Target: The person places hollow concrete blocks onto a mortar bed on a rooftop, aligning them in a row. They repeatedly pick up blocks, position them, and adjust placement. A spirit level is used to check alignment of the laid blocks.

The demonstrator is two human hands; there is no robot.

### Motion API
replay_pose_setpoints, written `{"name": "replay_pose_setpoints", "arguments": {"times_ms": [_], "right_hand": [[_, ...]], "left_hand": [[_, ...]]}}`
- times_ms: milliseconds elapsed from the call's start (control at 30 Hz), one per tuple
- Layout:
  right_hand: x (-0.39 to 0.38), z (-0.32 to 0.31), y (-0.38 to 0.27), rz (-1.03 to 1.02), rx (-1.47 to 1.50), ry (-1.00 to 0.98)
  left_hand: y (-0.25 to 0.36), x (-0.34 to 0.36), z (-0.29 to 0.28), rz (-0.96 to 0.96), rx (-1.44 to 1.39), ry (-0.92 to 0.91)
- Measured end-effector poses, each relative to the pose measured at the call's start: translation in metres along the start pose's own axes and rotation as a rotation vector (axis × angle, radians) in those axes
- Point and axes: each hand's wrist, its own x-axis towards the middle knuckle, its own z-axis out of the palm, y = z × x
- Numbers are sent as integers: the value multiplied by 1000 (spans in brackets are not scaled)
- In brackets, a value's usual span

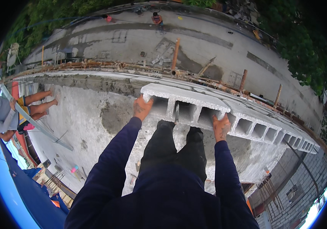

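Note:
A grey concrete hollow block (186, 94) sits at the near end of a row of like blocks (258, 121) that runs away to the right. My left hand (142, 108) grips its left end, fingers curled over the edge. At the other end, where it meets the row, my right hand (221, 128) is closed round the block's corner. The block's hollow cells face me, and a thin steel bar (176, 112) shows at one of them. Whether the block rests fully on the course beneath is hidden. Rough mortar (121, 86) lies along the wall line to the left.
Beyond the wall stand rusty scaffold pipes (175, 53), with a paved street (209, 34) far below and a person (157, 18) on it. At left, another person (5, 114) holds a long metal bar (37, 116). A grey block wall (304, 187) rises at lower right.

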Motion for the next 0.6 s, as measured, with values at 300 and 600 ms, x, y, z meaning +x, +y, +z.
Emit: {"name": "replay_pose_setpoints", "arguments": {"times_ms": [300,600], "right_hand": [[0,7,2,-5,-28,60],[-1,4,-9,30,-53,21]], "left_hand": [[2,2,0,-20,62,16],[5,4,0,-43,89,30]]}}
